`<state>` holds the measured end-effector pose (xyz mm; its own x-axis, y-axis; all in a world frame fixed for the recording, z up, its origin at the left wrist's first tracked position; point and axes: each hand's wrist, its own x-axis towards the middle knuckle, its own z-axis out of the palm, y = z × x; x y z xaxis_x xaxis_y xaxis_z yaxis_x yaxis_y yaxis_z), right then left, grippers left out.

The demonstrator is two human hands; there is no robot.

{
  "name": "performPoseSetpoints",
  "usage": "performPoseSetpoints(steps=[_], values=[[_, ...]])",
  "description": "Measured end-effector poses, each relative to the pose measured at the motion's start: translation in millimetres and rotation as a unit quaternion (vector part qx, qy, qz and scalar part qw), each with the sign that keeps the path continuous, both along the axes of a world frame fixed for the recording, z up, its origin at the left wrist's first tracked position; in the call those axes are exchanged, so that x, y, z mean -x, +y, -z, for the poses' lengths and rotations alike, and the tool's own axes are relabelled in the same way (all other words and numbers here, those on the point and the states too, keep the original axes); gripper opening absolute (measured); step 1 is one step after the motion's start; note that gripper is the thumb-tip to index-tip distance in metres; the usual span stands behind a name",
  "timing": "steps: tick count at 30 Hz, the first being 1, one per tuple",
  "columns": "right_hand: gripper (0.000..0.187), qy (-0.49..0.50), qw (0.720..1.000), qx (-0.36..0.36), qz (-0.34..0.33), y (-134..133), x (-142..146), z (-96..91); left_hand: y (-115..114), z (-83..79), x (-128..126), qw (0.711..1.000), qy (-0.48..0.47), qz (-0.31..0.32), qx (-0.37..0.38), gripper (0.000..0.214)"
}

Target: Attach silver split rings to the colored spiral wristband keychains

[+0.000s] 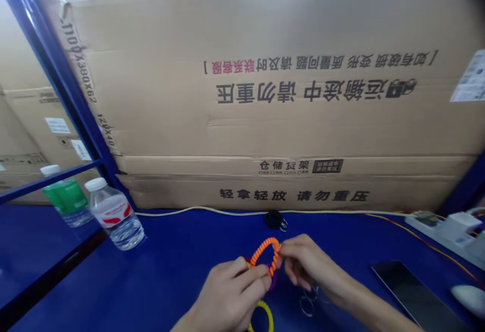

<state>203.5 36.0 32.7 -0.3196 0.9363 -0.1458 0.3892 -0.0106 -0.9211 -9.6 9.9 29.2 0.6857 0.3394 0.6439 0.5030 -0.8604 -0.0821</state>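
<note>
So far | left hand (227, 296) clenched on orange spiral coil (263, 255), right hand (305, 261) pinching its far side | coil held over blue counter (170, 291) | purple coil (273, 282) and yellow coil (263, 317) bunched beneath, none set apart yet | wire rings (307, 304) under right hand

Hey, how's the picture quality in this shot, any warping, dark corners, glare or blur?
In the head view, the wide lens warps the blue shelf post into a slant, the top right corner falls dark, the phone shows a faint sheen, and the left hand, right hand and orange coil look slightly soft.
</note>
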Motion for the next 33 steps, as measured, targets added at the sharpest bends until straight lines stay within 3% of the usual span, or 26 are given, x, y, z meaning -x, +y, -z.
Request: performPoseSetpoints(steps=[2, 4, 8, 14, 20, 22, 24, 26, 28, 31, 33], values=[[0.032, 0.111, 0.984, 0.139, -0.012, 1, 2, -1.5, 2, 0.3, 2, 1.0, -0.005, -0.008, 0.001, 0.019], [0.031, 0.153, 0.97, 0.188, -0.016, 0, 4, -2.5, 4, 1.9, 5, 1.0, -0.01, -0.024, 0.012, 0.018], [0.024, 0.228, 0.957, 0.176, -0.006, -2, 7, -2.2, 8, 5.1, 6, 0.997, -0.044, -0.043, 0.048, 0.018], [0.021, 0.418, 0.893, 0.163, 0.018, -7, 16, 4.8, 7, 2.8, 0, 0.978, -0.152, -0.043, 0.134, 0.014], [0.018, 0.471, 0.869, 0.154, -0.008, -11, 23, 7.5, 5, -1.3, -1, 0.973, -0.187, -0.047, 0.131, 0.012], [0.017, 0.447, 0.886, 0.122, -0.015, -11, 24, 9.5, 5, -1.8, -2, 0.974, -0.185, -0.043, 0.125, 0.012], [0.023, 0.381, 0.922, 0.066, -0.025, -12, 24, 10.6, 6, -1.5, -1, 0.976, -0.176, -0.038, 0.122, 0.012], [0.029, 0.272, 0.962, -0.008, -0.009, -13, 22, 8.9, 7, -0.3, 0, 0.979, -0.161, -0.037, 0.116, 0.014], [0.027, 0.136, 0.984, -0.11, 0.019, -14, 18, 3.6, 8, 1.1, 2, 0.985, -0.135, -0.042, 0.101, 0.016], [0.018, -0.043, 0.964, -0.262, -0.019, -14, 9, -6.9, 9, 1.9, 5, 0.994, -0.079, -0.042, 0.062, 0.019], [0.018, -0.125, 0.941, -0.308, -0.066, -12, 2, -11.3, 9, 1.3, 6, 0.997, -0.05, -0.043, 0.043, 0.018]])
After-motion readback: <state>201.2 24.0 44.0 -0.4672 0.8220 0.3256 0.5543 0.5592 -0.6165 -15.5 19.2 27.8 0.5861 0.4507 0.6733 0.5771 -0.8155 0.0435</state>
